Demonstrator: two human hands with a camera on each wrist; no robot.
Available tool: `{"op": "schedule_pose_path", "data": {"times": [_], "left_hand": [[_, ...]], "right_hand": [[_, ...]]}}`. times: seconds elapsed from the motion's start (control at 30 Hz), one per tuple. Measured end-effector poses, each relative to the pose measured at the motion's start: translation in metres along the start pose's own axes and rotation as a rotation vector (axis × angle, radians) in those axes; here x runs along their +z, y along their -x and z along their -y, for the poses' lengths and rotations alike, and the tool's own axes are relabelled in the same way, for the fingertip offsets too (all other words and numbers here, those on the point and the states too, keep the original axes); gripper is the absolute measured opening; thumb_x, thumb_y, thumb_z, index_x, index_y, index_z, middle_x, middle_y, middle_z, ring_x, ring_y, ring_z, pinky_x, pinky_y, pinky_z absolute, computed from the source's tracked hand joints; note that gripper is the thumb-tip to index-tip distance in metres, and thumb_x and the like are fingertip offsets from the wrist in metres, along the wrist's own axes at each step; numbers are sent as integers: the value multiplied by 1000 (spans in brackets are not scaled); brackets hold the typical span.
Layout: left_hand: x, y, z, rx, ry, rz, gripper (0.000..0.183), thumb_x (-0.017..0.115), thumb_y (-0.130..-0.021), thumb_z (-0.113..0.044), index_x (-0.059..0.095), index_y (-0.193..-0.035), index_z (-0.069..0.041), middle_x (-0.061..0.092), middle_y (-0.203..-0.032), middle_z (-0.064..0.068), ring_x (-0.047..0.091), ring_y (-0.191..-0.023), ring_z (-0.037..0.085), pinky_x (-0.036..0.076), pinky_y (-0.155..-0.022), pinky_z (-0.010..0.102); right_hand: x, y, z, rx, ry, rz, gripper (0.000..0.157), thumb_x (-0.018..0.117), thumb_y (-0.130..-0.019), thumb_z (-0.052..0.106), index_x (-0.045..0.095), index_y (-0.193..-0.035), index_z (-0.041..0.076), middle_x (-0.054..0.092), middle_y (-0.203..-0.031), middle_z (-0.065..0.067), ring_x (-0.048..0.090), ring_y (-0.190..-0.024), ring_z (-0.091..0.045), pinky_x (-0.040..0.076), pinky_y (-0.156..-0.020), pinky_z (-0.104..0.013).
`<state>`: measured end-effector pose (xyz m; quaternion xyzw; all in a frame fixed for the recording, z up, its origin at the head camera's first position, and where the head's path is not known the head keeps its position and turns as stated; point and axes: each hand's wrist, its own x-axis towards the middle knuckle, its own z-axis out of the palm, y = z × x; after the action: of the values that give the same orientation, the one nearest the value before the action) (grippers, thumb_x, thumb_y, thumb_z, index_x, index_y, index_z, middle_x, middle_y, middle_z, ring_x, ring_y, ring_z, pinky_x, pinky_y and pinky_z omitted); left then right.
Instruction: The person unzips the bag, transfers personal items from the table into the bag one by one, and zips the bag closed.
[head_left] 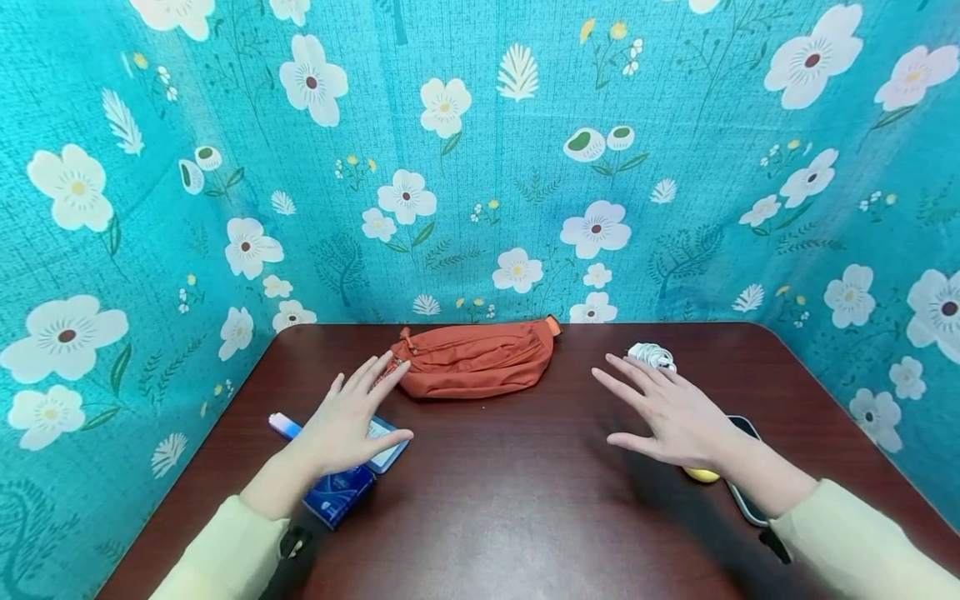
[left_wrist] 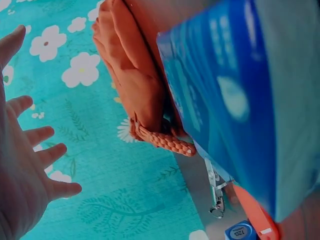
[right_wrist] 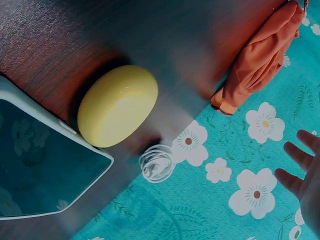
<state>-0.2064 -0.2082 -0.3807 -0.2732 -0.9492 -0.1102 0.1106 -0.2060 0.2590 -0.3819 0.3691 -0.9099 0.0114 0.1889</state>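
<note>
My left hand (head_left: 337, 425) hovers with spread fingers over the left of the table and holds nothing. Below it lie a blue plastic-wrapped packet (head_left: 339, 496), a blue-edged card (head_left: 390, 458) and a slim pink-to-blue item (head_left: 283, 425), partly hidden by the hand. At the right, my right hand (head_left: 675, 421) is also raised, fingers apart, with nothing in it. Near it are a white coiled cable (head_left: 651, 355), a phone (head_left: 746, 427) and a smooth yellow oval object (right_wrist: 120, 107). An orange waist bag (head_left: 480, 362) lies at the back, between the hands.
The dark wooden table (head_left: 487, 517) meets a teal floral cloth (head_left: 495, 192) at its back and sides. In the left wrist view, a metal clasp (left_wrist: 216, 195), an orange-red strip (left_wrist: 255, 212) and a small blue item (left_wrist: 240, 231) marked with digits show beyond the packet.
</note>
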Motion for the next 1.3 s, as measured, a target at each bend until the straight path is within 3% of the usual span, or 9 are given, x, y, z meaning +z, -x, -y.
{"op": "schedule_pose_path", "data": {"times": [0.4,0.63,0.97,1.1,1.3], "left_hand": [[5,-22,29,-21,136,6,87,66,-85,-57,24,-155,-27,25,-156,12,29,-139,37,21,-106,65],[11,-37,47,-67,211,25,83,66,-84,-57,33,-152,-23,29,-154,15,29,-139,39,30,-103,62],[25,-62,74,-96,316,11,62,72,-89,-32,49,-142,-11,42,-146,18,38,-134,37,30,-106,57],[30,-69,79,-114,356,12,60,73,-88,-28,50,-141,-8,47,-141,17,41,-131,35,32,-106,55],[42,-75,87,-178,387,29,59,73,-88,-26,50,-140,-8,49,-140,18,44,-129,36,33,-104,55]], "right_hand": [[1,-2,-11,54,-71,39,80,64,-87,57,37,-150,15,41,-147,-12,44,-128,-31,44,-92,-56],[0,-3,-10,58,-84,71,80,66,-86,55,36,-150,17,43,-146,-13,45,-128,-32,44,-94,-53],[4,-2,-7,-5,-108,44,77,68,-85,53,39,-149,19,49,-140,-10,49,-124,-29,44,-94,-52],[6,-7,-6,-36,-119,29,75,67,-86,53,41,-148,19,52,-137,-7,51,-122,-26,44,-94,-51],[9,-17,-4,-12,-129,67,73,64,-88,55,42,-147,20,53,-135,-5,53,-120,-26,45,-93,-51]]}}
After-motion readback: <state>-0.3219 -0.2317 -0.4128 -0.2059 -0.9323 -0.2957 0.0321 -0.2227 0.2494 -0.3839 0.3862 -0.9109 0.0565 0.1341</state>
